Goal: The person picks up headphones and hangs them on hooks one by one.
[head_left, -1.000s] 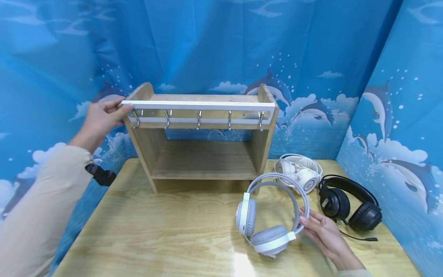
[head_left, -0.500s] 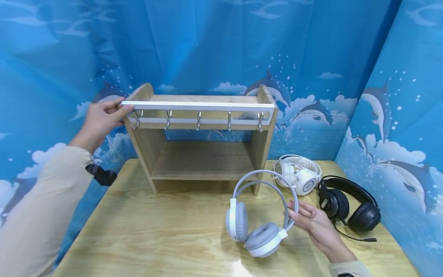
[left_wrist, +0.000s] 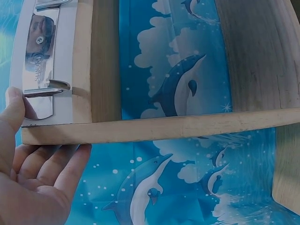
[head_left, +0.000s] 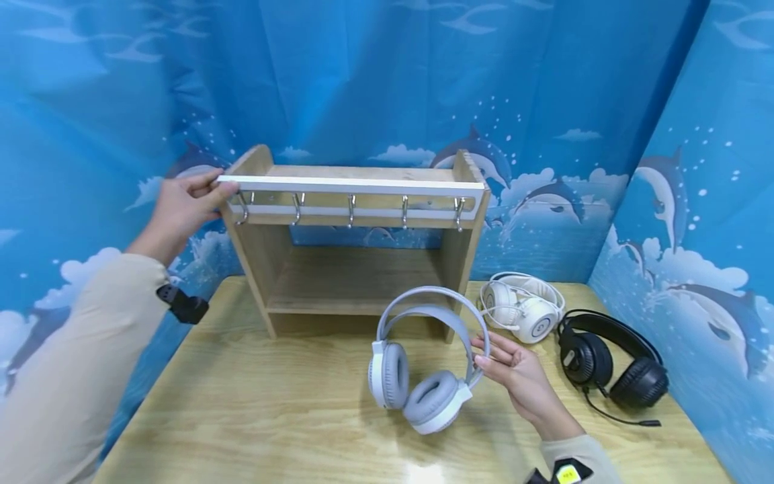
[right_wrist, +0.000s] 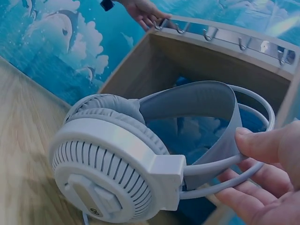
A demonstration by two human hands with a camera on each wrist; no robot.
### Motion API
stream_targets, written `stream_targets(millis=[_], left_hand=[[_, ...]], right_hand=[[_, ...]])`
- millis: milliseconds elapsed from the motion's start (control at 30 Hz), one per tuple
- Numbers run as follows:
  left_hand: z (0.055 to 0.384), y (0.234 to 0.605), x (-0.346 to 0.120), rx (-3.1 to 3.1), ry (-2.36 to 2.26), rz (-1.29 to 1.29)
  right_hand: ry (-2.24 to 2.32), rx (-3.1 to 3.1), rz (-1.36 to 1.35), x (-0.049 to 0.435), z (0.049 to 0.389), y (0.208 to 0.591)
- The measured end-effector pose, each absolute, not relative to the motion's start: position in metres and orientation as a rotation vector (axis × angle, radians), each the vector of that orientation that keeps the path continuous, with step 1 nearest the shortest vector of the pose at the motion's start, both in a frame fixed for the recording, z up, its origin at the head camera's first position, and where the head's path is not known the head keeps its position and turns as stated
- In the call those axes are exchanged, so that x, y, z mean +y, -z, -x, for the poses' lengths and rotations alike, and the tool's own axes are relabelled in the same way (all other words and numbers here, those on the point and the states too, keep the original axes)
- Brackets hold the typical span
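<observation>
My right hand (head_left: 520,376) holds white headphones (head_left: 420,390) with grey ear cushions by one side of their headband, thumb on one face and fingers behind. In the right wrist view the thumb presses at the thin double band (right_wrist: 220,176), close to the slotted ear cup (right_wrist: 105,171). The headphones hang in front of a wooden shelf (head_left: 357,275), ear cups low over the table. My left hand (head_left: 187,205) grips the shelf's upper left front corner. In the left wrist view its thumb lies on the white hook rail (left_wrist: 65,47) and its fingers sit under the wooden side panel (left_wrist: 164,129).
Several metal hooks (head_left: 351,210) line the rail across the shelf's top front. To the right on the table (head_left: 272,403) lie another white pair of headphones (head_left: 535,317) and a black headset (head_left: 637,380) with a microphone boom. A blue dolphin-print curtain (head_left: 375,81) surrounds the back and sides.
My right hand has carried the white headphones leftward and slightly up, toward the front of the shelf. The left hand keeps its grip on the shelf corner.
</observation>
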State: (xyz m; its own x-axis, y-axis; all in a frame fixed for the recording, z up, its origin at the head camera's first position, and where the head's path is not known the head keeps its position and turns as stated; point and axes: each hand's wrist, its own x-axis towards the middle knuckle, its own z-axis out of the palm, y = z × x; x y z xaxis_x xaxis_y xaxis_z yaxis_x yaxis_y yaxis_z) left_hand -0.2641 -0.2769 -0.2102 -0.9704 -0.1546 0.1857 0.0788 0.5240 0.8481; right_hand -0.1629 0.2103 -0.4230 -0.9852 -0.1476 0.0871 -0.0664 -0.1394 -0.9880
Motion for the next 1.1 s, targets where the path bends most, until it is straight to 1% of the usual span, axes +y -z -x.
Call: stream_targets(millis=[267, 700, 867, 1100], left_hand=[[0.264, 0.209, -0.278, -2.529, 1.433, -0.051], [0.263, 0.21, -0.277, -2.553, 1.398, -0.05], [0.263, 0.21, -0.277, -2.558, 1.393, -0.056], [0.263, 0.209, -0.277, -2.559, 1.394, -0.045]], right_hand=[[2.326, 1.987, 0.334, 0.176, 0.176, 0.414], [2.305, 1.938, 0.381, 0.128, 0.191, 0.403], [2.296, 1.922, 0.369, 0.109, 0.194, 0.394], [2.289, 1.893, 0.441, 0.087, 0.199, 0.379]])
